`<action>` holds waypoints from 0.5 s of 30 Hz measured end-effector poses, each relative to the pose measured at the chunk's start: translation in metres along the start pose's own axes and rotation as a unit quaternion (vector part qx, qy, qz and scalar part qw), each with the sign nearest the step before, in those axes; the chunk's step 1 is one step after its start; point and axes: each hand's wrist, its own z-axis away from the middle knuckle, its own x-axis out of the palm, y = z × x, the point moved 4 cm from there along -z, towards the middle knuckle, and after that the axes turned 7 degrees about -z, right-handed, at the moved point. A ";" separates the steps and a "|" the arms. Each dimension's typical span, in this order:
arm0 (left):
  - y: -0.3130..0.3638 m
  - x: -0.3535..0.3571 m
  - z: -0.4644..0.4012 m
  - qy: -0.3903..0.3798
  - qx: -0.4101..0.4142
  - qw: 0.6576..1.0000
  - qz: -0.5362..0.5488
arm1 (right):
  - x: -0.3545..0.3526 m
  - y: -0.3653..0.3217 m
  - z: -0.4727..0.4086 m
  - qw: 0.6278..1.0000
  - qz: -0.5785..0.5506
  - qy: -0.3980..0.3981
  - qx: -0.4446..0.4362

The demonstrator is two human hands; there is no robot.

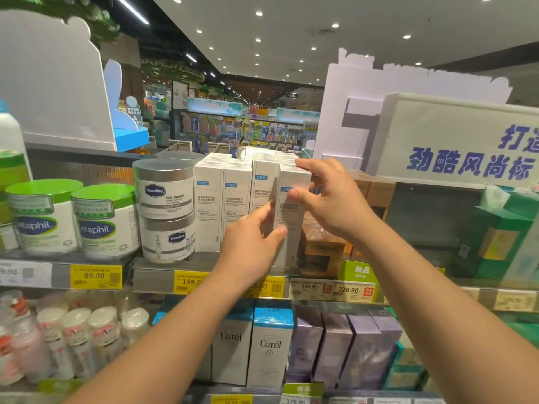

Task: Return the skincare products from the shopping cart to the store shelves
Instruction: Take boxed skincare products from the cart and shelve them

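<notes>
Landmark: the white box (288, 217), standing upright at the front edge of the upper shelf (163, 274), at the right end of a row of matching white boxes (223, 205).
Left of the white box: two stacked Vaseline jars (166, 209) sit beyond the row, and two green-lidded Cetaphil tubs (73, 218) further left.
Left hand (250, 246): low on the white box's left front edge, thumb on the front face, fingers tucked along its left side; its grip holds the box.
Task item: the white box is on the shelf, not in the cart, touching the row on its left.
Right hand (326, 196): on the white box's upper right, thumb on the front, fingers over the top corner; its grip also holds the box.
Right of the white box: orange L'Oreal packs (323, 252) lie just beside it, lower down.
Below the white box: Curél boxes (271, 345) on the next shelf.
Risk: the box looks proud of its neighbours, so it could tip forward off the edge if released early.
Risk: a hard push could shove the row back or knock the L'Oreal packs.
</notes>
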 end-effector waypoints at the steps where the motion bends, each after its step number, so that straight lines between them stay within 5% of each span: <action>1: -0.001 0.001 0.001 -0.008 -0.001 1.000 -0.002 | 0.000 0.000 0.001 1.000 0.003 0.004 0.000; 15: 0.001 0.009 0.007 0.010 -0.011 1.000 -0.011 | 0.002 0.002 0.006 0.999 0.000 0.003 0.034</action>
